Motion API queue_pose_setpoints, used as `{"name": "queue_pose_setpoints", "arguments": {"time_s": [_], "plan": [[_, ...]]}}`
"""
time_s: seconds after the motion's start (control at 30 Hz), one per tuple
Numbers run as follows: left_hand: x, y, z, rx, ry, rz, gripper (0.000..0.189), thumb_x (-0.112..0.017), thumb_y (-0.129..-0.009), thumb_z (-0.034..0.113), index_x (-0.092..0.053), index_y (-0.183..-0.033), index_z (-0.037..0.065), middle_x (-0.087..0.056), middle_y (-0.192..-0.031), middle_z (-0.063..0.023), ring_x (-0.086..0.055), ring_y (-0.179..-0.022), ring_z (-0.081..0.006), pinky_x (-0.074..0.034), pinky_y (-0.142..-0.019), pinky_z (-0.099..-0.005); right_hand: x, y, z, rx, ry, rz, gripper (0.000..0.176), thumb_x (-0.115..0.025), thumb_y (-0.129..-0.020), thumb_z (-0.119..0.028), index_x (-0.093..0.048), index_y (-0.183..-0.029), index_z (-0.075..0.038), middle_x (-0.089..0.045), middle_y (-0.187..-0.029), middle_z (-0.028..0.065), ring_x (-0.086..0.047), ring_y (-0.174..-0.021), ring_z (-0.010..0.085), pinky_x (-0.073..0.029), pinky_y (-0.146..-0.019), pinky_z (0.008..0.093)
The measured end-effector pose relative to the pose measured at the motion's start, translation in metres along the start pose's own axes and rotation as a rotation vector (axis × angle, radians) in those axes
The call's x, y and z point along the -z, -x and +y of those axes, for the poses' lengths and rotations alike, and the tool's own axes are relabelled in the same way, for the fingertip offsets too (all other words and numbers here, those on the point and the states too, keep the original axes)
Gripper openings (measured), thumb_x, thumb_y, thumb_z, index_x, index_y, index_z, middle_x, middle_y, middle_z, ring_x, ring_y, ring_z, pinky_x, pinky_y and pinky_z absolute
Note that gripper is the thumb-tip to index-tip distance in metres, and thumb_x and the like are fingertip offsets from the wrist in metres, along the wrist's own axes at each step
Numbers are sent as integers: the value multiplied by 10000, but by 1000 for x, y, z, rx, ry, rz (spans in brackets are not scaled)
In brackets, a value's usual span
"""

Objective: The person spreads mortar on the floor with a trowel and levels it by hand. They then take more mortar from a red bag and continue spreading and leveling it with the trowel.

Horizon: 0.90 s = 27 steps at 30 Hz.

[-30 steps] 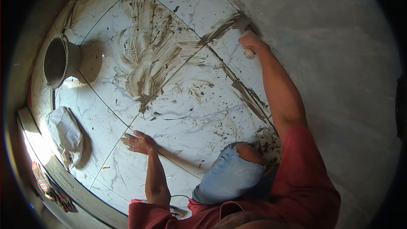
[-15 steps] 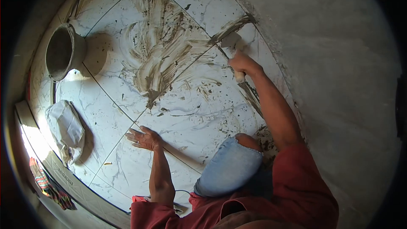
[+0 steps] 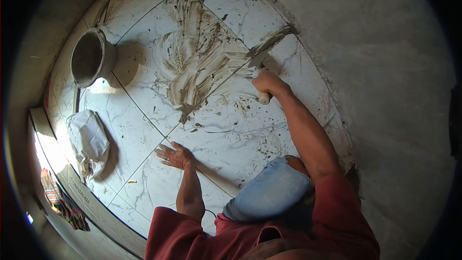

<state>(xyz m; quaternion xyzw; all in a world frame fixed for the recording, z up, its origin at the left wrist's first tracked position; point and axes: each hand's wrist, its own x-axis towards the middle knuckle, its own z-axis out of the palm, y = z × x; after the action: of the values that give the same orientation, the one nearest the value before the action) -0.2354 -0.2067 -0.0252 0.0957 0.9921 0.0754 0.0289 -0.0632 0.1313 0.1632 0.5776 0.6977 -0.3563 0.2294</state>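
Observation:
My right hand (image 3: pixel 270 83) is closed around the handle (image 3: pixel 264 98) of a trowel. Its grey blade (image 3: pixel 258 61) lies low over the white marbled tiles, beside a dark smeared tile joint (image 3: pixel 270 39). Part of the blade is hidden by the hand. My left hand (image 3: pixel 176 155) rests flat on a tile with its fingers spread, close to where joints cross. Brown streaks of wet grout or mortar (image 3: pixel 195 74) cover the tiles ahead of both hands.
A grey bucket (image 3: pixel 109 60) lies or leans at the left. Nearer stand a pale crumpled bag (image 3: pixel 89 139), a long box marked "seasons" (image 3: pixel 79 190) and a striped cloth (image 3: pixel 60 200). Rough grey concrete (image 3: pixel 385 91) borders the tiles at right. My jeans-covered knee (image 3: pixel 269 188) is between my arms.
The view has shifted, so the floor appears farther right and slightly lower. My right hand has drawn the trowel back and left across the tiles. My left hand stays on the same spot.

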Motion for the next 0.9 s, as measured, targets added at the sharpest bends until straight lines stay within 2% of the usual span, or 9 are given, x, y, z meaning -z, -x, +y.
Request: {"name": "queue_pose_setpoints", "arguments": {"time_s": [0.23,0.3,0.33,0.43,0.47,0.57,0.67,0.8,0.9], "plan": [[-10,2,-6,-20,61,45,627,-315,-911,465,-261,-1397,72,-144,-1486,-159,-122,-1376,-297,-46,-1093,-484,-3,-22,25,121,44,25,416,-542,-734,-225,-595,-948,128,-572,-1005,326,-596,-925,411,-470,-782,419],[-4,0,-2,-20,56,50,627,-318,-911,464,-266,-1395,70,-147,-1486,-160,-121,-1376,-295,-46,-1093,-481,8,-55,51,328,281,-74,419,-542,-739,-220,-585,-956,137,-581,-1003,327,-612,-899,383,-470,-760,403],[-4,0,-2,-12,51,40,627,-316,-911,466,-267,-1394,69,-147,-1485,-161,-121,-1376,-295,-44,-1093,-481,27,-6,36,232,66,-57,402,-558,-729,-209,-583,-927,140,-610,-941,304,-623,-861,333,-471,-738,371],[-1,3,0,2,61,26,628,-313,-912,467,-267,-1394,68,-148,-1485,-161,-119,-1377,-296,-40,-1094,-482,0,-19,37,71,10,56,409,-576,-714,-190,-565,-947,145,-623,-884,272,-623,-817,299,-473,-708,361],[-1,2,1,-2,73,25,627,-312,-913,467,-265,-1394,67,-148,-1485,-161,-117,-1377,-297,-38,-1094,-483,-1,-26,45,142,26,137,337,-533,-747,-212,-620,-863,92,-625,-840,261,-643,-764,335,-502,-662,379],[-2,3,-1,-1,44,19,624,-305,-921,464,-242,-1405,74,-159,-1483,-155,-112,-1380,-280,-40,-1098,-471,56,-10,56,-71,-328,-140,330,-580,-762,-207,-591,-902,92,-608,-733,177,-631,-636,250,-505,-541,359],[1,3,3,3,54,18,625,-319,-916,454,-247,-1403,69,-154,-1484,-156,-116,-1378,-284,-37,-1098,-470,66,-10,62,-61,-386,-166,286,-595,-792,-225,-555,-866,48,-551,-678,105,-563,-520,181,-476,-427,310],[-6,2,-3,-8,48,46,620,-324,-913,446,-266,-1394,60,-151,-1486,-149,-123,-1375,-290,-40,-1098,-472,74,-16,55,-10,-249,-204,293,-590,-800,-229,-556,-876,51,-554,-667,108,-559,-511,186,-473,-432,307],[-2,2,-2,-11,67,32,622,-317,-912,453,-273,-1390,58,-150,-1487,-145,-128,-1374,-292,-43,-1098,-474,68,-7,58,-110,-430,-164,300,-595,-791,-227,-561,-864,62,-562,-657,119,-568,-538,192,-465,-438,314]]}}
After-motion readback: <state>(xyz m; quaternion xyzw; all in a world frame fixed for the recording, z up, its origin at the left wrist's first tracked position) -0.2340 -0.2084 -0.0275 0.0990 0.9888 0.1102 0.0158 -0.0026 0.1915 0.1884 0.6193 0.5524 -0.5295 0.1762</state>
